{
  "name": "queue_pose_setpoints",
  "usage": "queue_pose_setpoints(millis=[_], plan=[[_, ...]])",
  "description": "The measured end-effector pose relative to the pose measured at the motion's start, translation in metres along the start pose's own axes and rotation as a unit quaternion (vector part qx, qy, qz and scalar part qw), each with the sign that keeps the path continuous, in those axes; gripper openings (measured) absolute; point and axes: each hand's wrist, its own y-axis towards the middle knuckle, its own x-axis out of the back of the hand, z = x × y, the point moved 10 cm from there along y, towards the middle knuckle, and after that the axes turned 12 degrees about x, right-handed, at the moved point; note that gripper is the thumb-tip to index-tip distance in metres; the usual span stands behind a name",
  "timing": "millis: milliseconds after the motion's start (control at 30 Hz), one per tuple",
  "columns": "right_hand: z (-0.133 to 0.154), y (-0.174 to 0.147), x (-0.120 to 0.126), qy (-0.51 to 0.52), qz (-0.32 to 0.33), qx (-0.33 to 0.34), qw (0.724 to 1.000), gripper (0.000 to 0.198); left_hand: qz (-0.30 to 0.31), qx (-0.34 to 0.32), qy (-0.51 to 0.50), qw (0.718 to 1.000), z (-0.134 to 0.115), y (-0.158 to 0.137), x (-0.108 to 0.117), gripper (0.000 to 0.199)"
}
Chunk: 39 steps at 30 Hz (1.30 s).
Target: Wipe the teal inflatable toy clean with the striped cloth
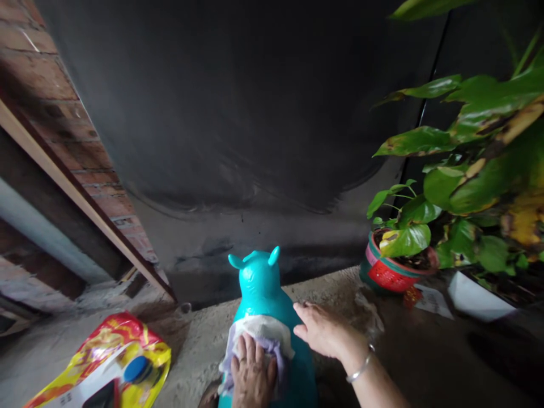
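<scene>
A shiny turquoise inflatable animal toy point(260, 283) with two small ears stands in the lower middle, its head toward the dark panel. A white and lilac cloth point(264, 328) is draped and bunched over its back. My left hand point(254, 365) lies on the cloth with fingers spread, pressing it against the toy. My right hand point(318, 328), with a silver bangle point(360, 364) at the wrist, is at the toy's right side. Its fingers are extended and it holds nothing; whether the fingertips touch the toy I cannot tell.
A big dark panel point(255, 124) rises ahead, with a brick wall point(97, 164) to its left. A red and green pot point(393, 275) with leafy plants stands right, beside a white planter point(478, 297). At lower left lie a red-yellow bag point(123, 328) and a blue-capped bottle point(139, 370).
</scene>
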Motion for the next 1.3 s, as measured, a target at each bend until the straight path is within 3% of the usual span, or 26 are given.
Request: queue_pose_setpoints(millis=[200,300,500,633,800,1067,1300], plan=[[0.006,0.006,-0.004,-0.005,0.011,-0.006,1.000,0.037,0.042,-0.005,-0.030,0.999,-0.022,0.047,0.028,0.046],[0.007,0.006,-0.004,-0.011,0.014,-0.009,1.000,0.033,0.037,-0.006,-0.025,0.999,-0.016,0.040,0.019,0.048],[0.002,0.002,-0.001,-0.021,0.004,-0.013,1.000,0.033,0.014,-0.014,0.010,1.000,0.000,0.001,-0.010,0.045],[0.004,0.004,0.000,-0.019,0.002,-0.009,1.000,0.035,0.074,-0.006,-0.033,0.997,-0.010,0.012,-0.003,0.049],[0.011,0.008,-0.004,-0.016,0.012,-0.001,1.000,0.033,0.073,0.005,-0.072,0.995,-0.025,0.034,0.014,0.053],[-0.002,0.004,-0.001,-0.005,0.004,-0.010,1.000,0.039,0.053,-0.024,-0.110,0.992,-0.007,-0.008,-0.009,0.053],[-0.001,0.006,-0.003,-0.002,0.024,-0.017,1.000,0.038,0.108,-0.057,-0.157,0.980,-0.045,0.035,0.005,0.061]])
